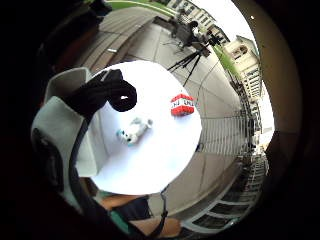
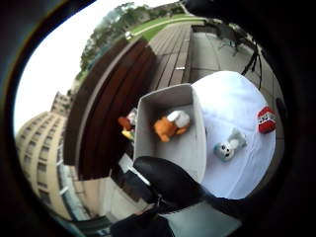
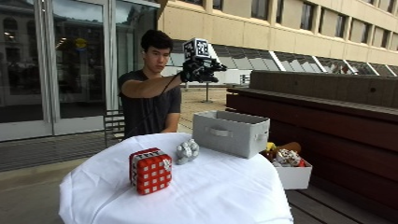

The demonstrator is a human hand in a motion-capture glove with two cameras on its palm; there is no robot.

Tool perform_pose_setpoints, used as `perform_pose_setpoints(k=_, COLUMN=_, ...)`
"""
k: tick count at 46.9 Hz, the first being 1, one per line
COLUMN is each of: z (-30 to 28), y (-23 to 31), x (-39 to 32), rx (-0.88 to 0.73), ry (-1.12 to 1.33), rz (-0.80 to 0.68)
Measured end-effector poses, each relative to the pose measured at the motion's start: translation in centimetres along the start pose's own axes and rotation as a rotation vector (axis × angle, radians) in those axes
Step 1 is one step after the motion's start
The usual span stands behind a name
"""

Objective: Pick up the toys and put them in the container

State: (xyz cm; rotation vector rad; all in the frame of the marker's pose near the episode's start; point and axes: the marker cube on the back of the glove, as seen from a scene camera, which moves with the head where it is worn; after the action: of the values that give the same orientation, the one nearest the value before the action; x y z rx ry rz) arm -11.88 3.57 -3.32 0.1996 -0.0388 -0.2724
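Observation:
My gloved right hand is raised high above the grey fabric container, fingers loosely curled and holding nothing. The container stands at the far side of the round white-clothed table. Inside the container lies an orange and white plush toy. A red and white cube toy sits near the table's front left. Between it and the container lies a small grey and white plush animal. Both palm views show the cube and the plush animal on the cloth far below.
A white box with several toys sits on the dark wooden bench just right of the table. A camera tripod stands on the paving beyond the table. The person stands behind the table's far left edge.

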Motion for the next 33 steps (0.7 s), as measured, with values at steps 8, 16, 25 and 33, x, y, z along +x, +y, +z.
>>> perform_pose_setpoints(k=8, z=3.2, y=0.2, x=5.7, rx=-0.083, ry=-0.015, rz=0.057)
perform_pose_setpoints(k=16, z=9.5, y=1.1, x=9.1, rx=-0.162, ry=0.03, rz=0.084)
perform_pose_setpoints(k=25, z=16.7, y=3.0, x=10.2, rx=-0.284, ry=0.016, rz=0.077)
perform_pose_setpoints(k=33, z=24.1, y=6.4, x=9.2, rx=-0.402, ry=0.021, rz=0.085)
